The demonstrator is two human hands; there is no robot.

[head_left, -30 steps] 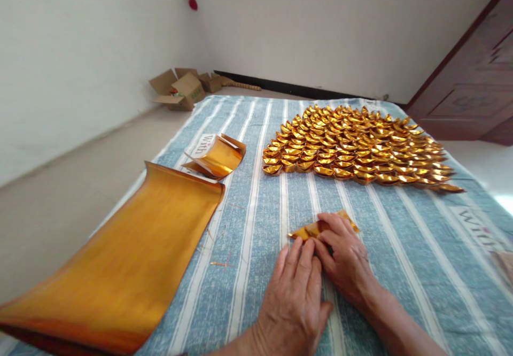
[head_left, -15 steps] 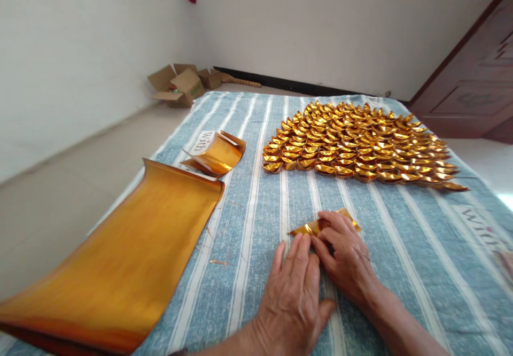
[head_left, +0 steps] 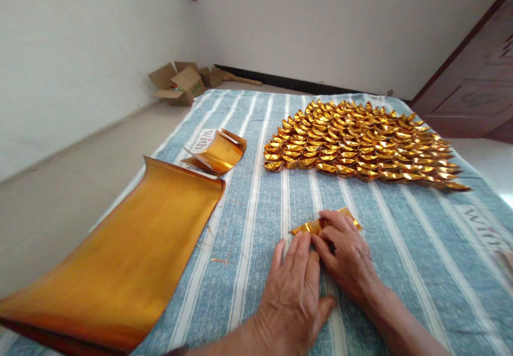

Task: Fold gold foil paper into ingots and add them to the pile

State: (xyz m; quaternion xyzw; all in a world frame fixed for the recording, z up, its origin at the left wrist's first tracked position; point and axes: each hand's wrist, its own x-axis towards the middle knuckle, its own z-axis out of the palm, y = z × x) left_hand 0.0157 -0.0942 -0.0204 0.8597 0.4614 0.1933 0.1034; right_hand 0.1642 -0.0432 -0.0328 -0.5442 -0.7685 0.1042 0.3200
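both hands (head_left: 320, 276) pressed flat, fingertips pinning gold foil (head_left: 308, 227), long axis 9-to-3, at 12 o'clock; right hand (head_left: 347, 257) nearer, left hand (head_left: 294, 294) just behind.

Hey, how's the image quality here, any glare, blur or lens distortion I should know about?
Head view: daylight from the right blows out the floor by the door; the folded gold pieces throw bright glints; wide-angle bending curves the striped cloth near the frame edges; the left hand and right hand on the gold paper look sharp.
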